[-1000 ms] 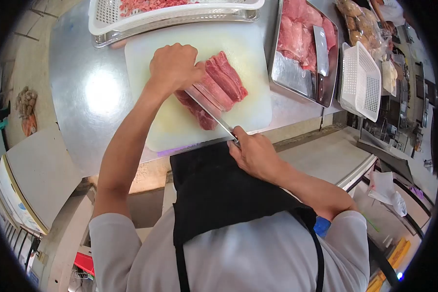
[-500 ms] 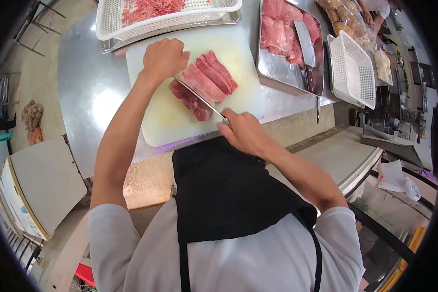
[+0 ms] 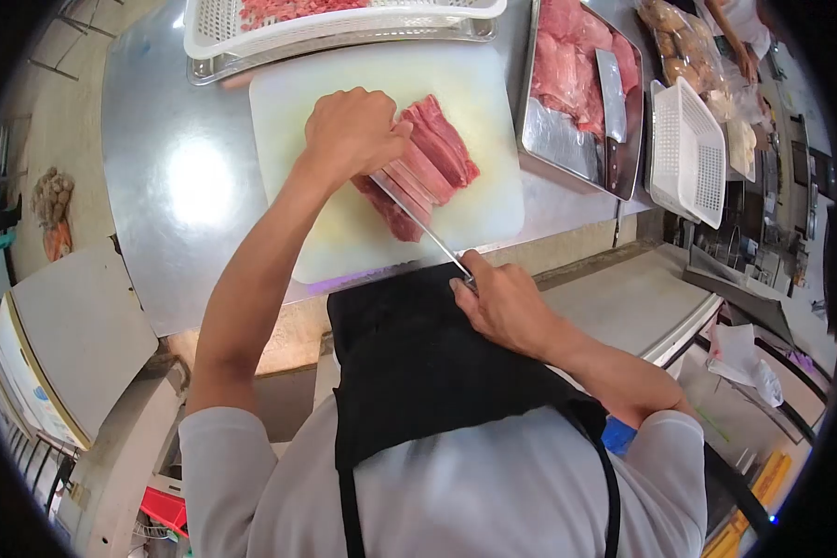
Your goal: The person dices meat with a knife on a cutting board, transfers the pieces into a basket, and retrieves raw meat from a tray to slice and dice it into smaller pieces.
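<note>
I'm watching remotely, and it's a butchery or commercial kitchen, can't say which! Raw meat [image 3: 445, 149] on the cutting board [image 3: 293, 102], steel table [image 3: 158, 121] beneath it, metal tray [image 3: 563, 139] of meat with a cleaver [image 3: 612, 93] to its right, perforated white basket [image 3: 344, 26] beyond it (another person's arm [image 3: 728, 37], too, farther right).

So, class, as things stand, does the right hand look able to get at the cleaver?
Probably yes, if the right hand first releases the knife. The cleaver lies uncovered in the metal tray, handle toward the near side, and nothing visible blocks the way.
</note>
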### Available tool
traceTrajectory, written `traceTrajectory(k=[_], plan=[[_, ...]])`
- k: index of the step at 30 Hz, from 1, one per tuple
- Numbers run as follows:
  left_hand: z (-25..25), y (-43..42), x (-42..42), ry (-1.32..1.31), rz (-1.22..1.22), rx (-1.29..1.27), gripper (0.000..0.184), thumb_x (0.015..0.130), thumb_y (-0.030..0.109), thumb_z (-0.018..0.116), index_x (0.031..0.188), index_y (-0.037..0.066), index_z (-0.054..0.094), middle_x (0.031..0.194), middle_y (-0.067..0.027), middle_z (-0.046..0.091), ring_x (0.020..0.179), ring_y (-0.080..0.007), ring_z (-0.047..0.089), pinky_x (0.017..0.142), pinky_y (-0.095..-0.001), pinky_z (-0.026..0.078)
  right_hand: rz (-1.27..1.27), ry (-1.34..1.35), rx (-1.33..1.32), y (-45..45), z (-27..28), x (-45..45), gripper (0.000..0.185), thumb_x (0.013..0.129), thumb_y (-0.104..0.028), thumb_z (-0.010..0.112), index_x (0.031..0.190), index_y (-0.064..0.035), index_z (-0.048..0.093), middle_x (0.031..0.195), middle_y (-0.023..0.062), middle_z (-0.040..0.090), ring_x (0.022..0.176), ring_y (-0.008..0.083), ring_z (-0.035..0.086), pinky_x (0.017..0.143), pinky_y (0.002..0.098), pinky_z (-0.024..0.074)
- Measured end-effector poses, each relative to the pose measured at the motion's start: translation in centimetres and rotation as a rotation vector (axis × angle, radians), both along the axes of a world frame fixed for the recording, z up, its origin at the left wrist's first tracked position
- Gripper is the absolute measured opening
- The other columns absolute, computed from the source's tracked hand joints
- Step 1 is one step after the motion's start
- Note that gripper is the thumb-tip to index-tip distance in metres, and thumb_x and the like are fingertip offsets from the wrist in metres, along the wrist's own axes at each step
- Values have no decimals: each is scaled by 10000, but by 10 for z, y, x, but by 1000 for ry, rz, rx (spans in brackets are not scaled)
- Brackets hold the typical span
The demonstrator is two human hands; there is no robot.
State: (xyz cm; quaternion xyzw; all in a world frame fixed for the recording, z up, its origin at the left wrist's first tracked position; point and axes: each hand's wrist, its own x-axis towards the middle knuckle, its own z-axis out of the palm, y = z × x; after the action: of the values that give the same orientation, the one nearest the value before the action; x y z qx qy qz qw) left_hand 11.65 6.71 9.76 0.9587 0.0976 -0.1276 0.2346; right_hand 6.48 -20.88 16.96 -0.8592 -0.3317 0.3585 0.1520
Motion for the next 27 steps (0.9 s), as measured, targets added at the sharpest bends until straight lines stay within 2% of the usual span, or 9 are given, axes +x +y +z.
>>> traceTrajectory(k=[3,6,8,10,14,16,20,23,27], plan=[[-12,12,4,-16,-11,22,364,889,396,662,877,48,768,830,-233,737,800,-421,726,790,-515,575,-10,-23,-21,13,-18,-1,244,984,-199,647,1079,6,555,679,259,663,645,492,662,619,583,534],[-24,16,-3,-84,4,64,329,890,367,679,865,49,758,820,-231,732,797,-420,725,781,-520,572,3,-107,143,9,-61,-3,246,974,-191,650,1082,3,546,679,256,663,643,493,664,620,581,537],[-26,19,0,-87,31,105,306,890,347,694,851,49,752,814,-228,729,793,-417,725,771,-520,570,7,-85,103,13,-75,3,255,973,-196,647,1093,0,537,704,264,673,670,495,672,639,587,540],[-29,23,-3,-205,58,136,297,892,334,706,839,45,749,795,-223,727,784,-416,725,757,-519,569,10,-111,85,14,-82,2,259,976,-202,645,1102,-4,535,717,267,677,685,494,676,650,591,540],[-34,25,-2,-267,20,128,324,895,349,707,817,37,746,749,-214,717,758,-418,720,733,-518,568,-19,-119,127,9,-66,-1,258,978,-210,661,1089,-4,552,732,263,681,700,495,675,656,586,531],[-8,21,-6,-261,16,127,333,900,353,697,807,37,748,737,-214,714,747,-422,717,727,-521,567,-30,-75,195,2,-41,-1,263,980,-216,670,1093,-2,565,737,257,682,701,493,675,655,576,529],[26,-5,-25,-269,-7,127,350,913,361,671,806,39,756,742,-213,718,734,-424,714,734,-516,570,-98,-7,147,-15,-11,-23,270,988,-214,671,1117,5,581,739,250,683,705,490,674,658,568,524],[8,-12,-28,-237,-49,90,361,920,368,658,806,41,759,749,-214,720,731,-423,714,751,-513,574,-98,-6,94,-16,-11,-25,274,996,-212,658,1141,6,576,728,246,681,697,490,671,653,572,524],[8,-4,-20,-167,-32,29,365,920,377,659,816,42,761,767,-220,725,751,-423,719,774,-513,575,-63,-7,8,-6,-7,-21,265,1001,-204,642,1133,11,561,712,249,676,686,493,668,647,582,525]])
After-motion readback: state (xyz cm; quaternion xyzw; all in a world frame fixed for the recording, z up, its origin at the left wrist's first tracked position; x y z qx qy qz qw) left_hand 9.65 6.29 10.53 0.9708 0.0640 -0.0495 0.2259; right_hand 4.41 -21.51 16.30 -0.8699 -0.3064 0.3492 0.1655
